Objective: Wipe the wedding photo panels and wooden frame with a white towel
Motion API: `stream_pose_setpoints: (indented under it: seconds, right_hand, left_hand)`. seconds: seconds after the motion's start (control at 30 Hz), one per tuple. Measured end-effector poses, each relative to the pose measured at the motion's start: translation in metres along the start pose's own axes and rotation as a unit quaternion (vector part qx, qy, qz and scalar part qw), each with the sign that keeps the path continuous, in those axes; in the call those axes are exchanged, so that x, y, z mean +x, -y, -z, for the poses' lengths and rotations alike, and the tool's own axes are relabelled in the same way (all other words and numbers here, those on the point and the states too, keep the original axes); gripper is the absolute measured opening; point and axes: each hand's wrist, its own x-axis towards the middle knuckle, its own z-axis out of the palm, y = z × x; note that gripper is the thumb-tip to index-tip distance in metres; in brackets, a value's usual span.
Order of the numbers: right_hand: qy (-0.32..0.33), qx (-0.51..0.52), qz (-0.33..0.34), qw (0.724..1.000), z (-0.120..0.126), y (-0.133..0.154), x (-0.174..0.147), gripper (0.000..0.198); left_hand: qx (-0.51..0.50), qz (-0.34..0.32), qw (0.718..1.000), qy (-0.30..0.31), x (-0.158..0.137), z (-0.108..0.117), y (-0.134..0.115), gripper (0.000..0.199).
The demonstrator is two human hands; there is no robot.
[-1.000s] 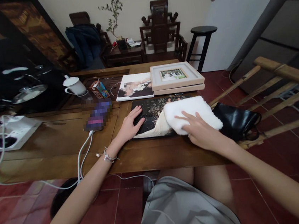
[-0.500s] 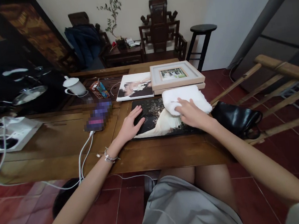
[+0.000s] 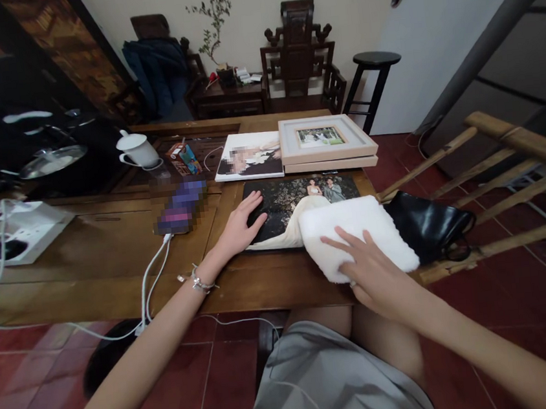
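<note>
A dark photo panel (image 3: pixel 277 204), showing two people and a long pale dress train, lies flat on the wooden table. My left hand (image 3: pixel 243 224) rests on the panel's left edge, open, with its fingers stretched out. My right hand (image 3: pixel 364 263) holds a folded white towel (image 3: pixel 347 219) from above, some fingers spread over it and the thumb near its lower edge. The towel covers the panel's lower right part and reaches past its front edge.
Behind the panel are a white-edged photo print (image 3: pixel 248 158) and stacked light frames (image 3: pixel 329 135). To the left are a phone (image 3: pixel 182 204) on a cable, a drink carton (image 3: pixel 183 158), a lidded cup (image 3: pixel 138 150) and a power strip (image 3: pixel 36 229). A black bag (image 3: pixel 426 224) sits by a wooden chair (image 3: pixel 515 140).
My right hand has drawn the towel down toward me and slightly right, uncovering the two figures at the panel's upper right. My left hand has stayed on the panel's left edge.
</note>
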Motion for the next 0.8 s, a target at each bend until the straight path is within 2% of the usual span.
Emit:
stream_pose_setpoints:
  seconds: [0.13,0.27,0.43,0.6,0.8]
  right_hand:
    - [0.001,-0.006,-0.025,1.0,0.007,-0.019,0.044,0.044]
    - [-0.011,-0.018,-0.042,0.999,0.015,-0.044,0.089,0.041]
    - [-0.017,-0.019,-0.056,0.998,0.028,-0.066,0.124,0.037]
    - [-0.029,-0.035,-0.066,0.997,0.023,-0.064,0.124,0.04]
    - [-0.02,-0.029,-0.05,0.998,0.006,-0.032,0.078,0.044]
  left_hand:
    - [0.001,-0.001,1.0,0.003,0.0,0.0,0.001,0.051]
    - [0.001,0.002,1.0,0.01,0.0,0.001,0.0,0.052]
    - [0.004,0.002,1.0,0.012,0.0,0.003,-0.001,0.052]
    - [0.004,0.0,1.0,0.011,0.0,0.003,-0.002,0.051]
    - [0.003,-0.001,1.0,0.006,0.0,0.001,0.0,0.05]
